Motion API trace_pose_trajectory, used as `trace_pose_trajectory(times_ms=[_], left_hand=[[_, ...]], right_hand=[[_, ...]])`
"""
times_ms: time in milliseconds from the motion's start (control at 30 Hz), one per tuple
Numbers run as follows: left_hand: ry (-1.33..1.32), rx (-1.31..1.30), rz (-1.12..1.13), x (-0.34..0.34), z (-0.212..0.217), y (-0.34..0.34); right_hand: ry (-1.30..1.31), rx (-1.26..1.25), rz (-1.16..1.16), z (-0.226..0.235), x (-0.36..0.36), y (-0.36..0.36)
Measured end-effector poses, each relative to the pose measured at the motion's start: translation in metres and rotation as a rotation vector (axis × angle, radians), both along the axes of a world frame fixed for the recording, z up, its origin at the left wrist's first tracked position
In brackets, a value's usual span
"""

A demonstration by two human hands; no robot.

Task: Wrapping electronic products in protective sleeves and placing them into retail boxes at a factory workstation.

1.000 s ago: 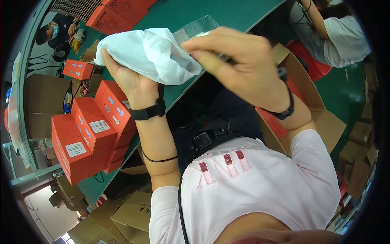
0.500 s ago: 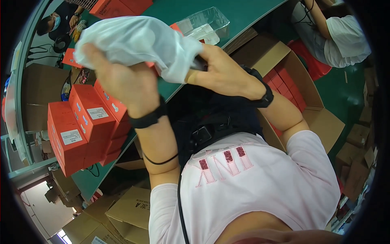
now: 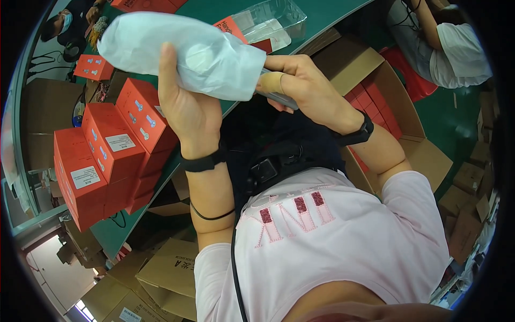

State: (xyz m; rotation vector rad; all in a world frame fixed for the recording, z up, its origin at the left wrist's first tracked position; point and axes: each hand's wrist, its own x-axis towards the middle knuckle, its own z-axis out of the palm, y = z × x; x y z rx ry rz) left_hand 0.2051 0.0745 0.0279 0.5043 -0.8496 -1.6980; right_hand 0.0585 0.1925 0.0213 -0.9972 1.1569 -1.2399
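A cloudy white plastic bag (image 3: pixel 145 45) is held up over the bench, with a rounded bulge showing through it. From its mouth sticks the grey handle (image 3: pixel 279 97) of what looks like a handheld fan. My right hand (image 3: pixel 308 88) is closed round that handle, a tan wrap on its thumb. Underneath the bag, my left hand (image 3: pixel 188 110) grips it from below, one finger laid up over its front; the other fingers are hidden behind it.
Red boxes (image 3: pixel 110 147) stand stacked at the bench's left. A clear plastic tray (image 3: pixel 271 24) and a red box (image 3: pixel 230 29) lie on the green bench beyond the bag. An open carton (image 3: pixel 418 115) of red boxes sits at right. Other people work far left and far right.
The bag has gone from crumpled and blurred to smoother and stretched lengthwise. More of the grey handle shows at its mouth. My left hand has shifted right along the bag.
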Motion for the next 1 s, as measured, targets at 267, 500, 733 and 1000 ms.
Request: trace_pose_trajectory(times_ms=[267,500,733,1000], left_hand=[[0.299,0.339,-0.220,0.020,-0.001,-0.038],[0.248,0.264,-0.234,0.017,0.008,-0.030],[0.267,0.226,-0.252,0.022,0.010,-0.036],[-0.215,-0.162,-0.041,-0.004,-0.002,-0.009]], right_hand=[[-0.010,-0.098,-0.095,-0.002,0.011,0.013],[-0.012,-0.115,-0.124,-0.001,0.011,0.014],[-0.012,-0.113,-0.113,0.002,0.012,0.013],[0.716,-0.478,-0.457,-0.008,0.013,0.008]])
